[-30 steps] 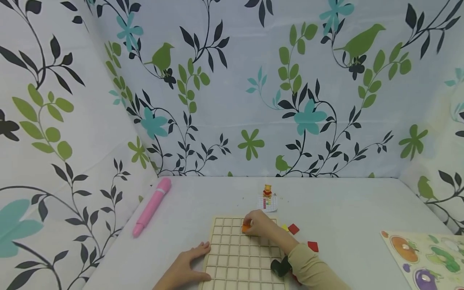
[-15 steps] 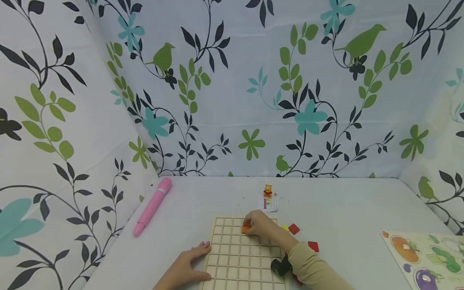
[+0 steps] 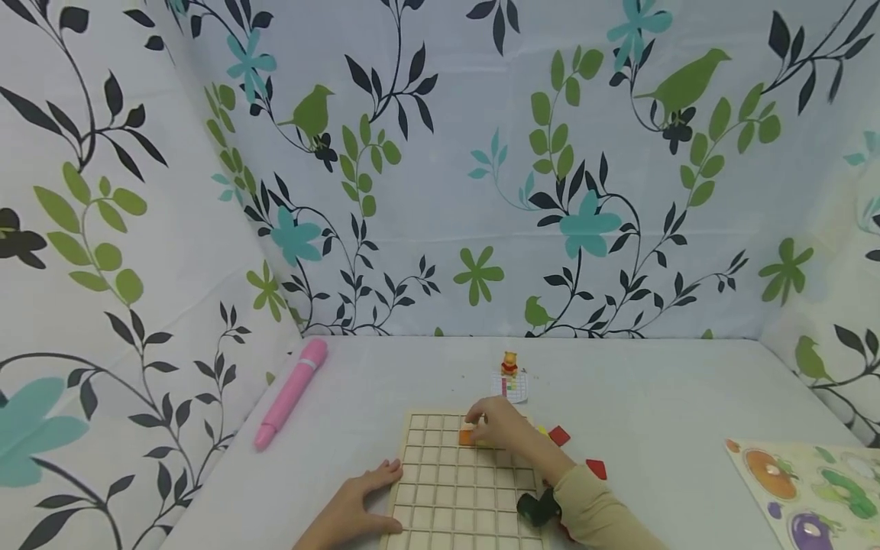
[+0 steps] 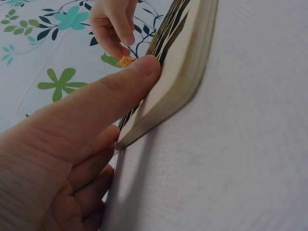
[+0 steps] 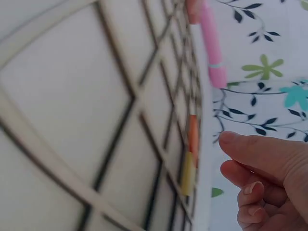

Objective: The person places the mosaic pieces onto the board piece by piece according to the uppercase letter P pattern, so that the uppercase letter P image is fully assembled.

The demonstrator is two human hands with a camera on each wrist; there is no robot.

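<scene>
A pale wooden grid board (image 3: 443, 498) lies on the white table. An orange tile (image 3: 466, 438) sits in a cell near its far edge; beside it is a yellow tile (image 5: 188, 174), largely hidden by my hand in the head view. My right hand (image 3: 500, 425) hovers just over these tiles. Its thumb and forefinger are loosely bent, with nothing seen between them in the right wrist view. At the board's left side my left hand (image 3: 352, 506) rests its spread thumb and forefinger against the edge; the left wrist view shows the thumb touching the rim.
Red tiles (image 3: 560, 436) and a yellow one lie right of the board. A small bear figure (image 3: 509, 363) stands behind a printed grid card (image 3: 510, 387). A pink stick-like object (image 3: 292, 393) lies left, a vegetable picture board (image 3: 800, 489) right. A dark object (image 3: 538, 508) is by the right sleeve.
My right hand has let go of the orange tile and shifted slightly right and up, uncovering that tile. The left hand has stayed at the board's edge.
</scene>
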